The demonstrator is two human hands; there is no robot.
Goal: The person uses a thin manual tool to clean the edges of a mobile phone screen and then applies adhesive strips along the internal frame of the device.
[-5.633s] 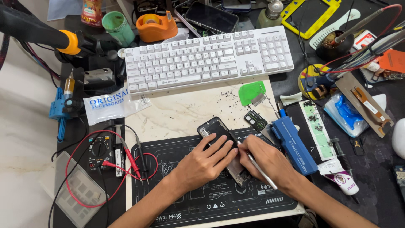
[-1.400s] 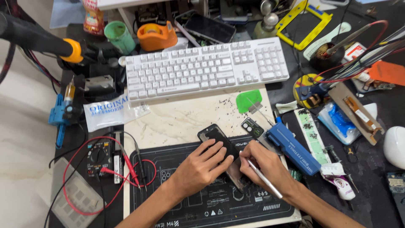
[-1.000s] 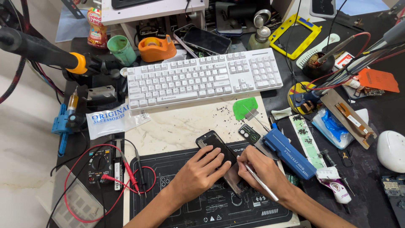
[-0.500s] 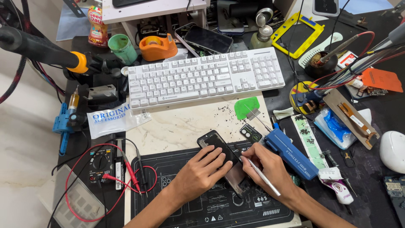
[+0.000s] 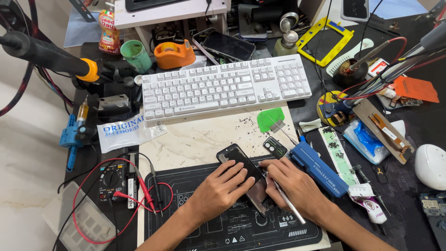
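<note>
A dark smartphone (image 5: 238, 159) lies tilted on a black work mat (image 5: 186, 227), screen side down, its lower part open. My left hand (image 5: 223, 188) lies flat across the phone's middle and presses it down. My right hand (image 5: 290, 183) grips a thin metal tool (image 5: 289, 203) like a pen, its tip at the phone's right edge. A small dark camera module (image 5: 274, 147) lies just above my right hand. A blue tool case (image 5: 318, 168) rests against my right wrist.
A white keyboard (image 5: 223, 86) lies behind the mat. A multimeter (image 5: 113, 179) with red leads sits at the left, a green plastic pick (image 5: 270, 119) and tweezers beyond the phone. Parts, cables and a white mouse (image 5: 431, 166) crowd the right side.
The view has shifted a little and the hands have crept slightly along the phone. My left hand stays pressed on it, my right keeps the tool at its edge.
</note>
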